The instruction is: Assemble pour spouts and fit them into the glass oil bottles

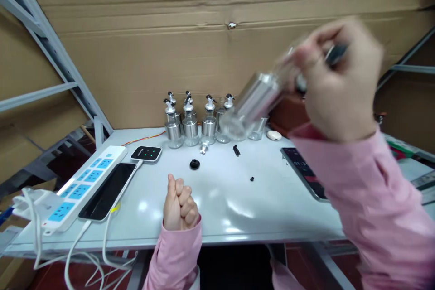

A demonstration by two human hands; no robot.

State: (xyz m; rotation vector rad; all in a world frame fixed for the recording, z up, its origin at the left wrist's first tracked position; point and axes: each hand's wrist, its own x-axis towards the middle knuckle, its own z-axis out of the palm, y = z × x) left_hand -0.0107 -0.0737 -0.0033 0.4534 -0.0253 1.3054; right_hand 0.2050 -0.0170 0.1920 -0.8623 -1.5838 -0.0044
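Oil bottle raised over the white worktable [238,217].

Left to right: the left hand [179,206] rests clenched and empty near the table's front edge; the right hand [335,77] grips a blurred glass-and-steel dispenser bottle [260,95] by its neck, tilted base-down-left, above the row of similar spouted bottles [190,122].

Table [238,217] w/ cardboard wall [152,31] behind it. Row of bottles [190,122] at back centre; cap [195,164] in front of them. Power strip [84,183] at left edge, phone [108,190] just right of it. Left hand [180,208] rests on near edge. Right hand [340,81] above table's right side, gripping tilted bottle [254,99]; tablet [306,172] lies below it.
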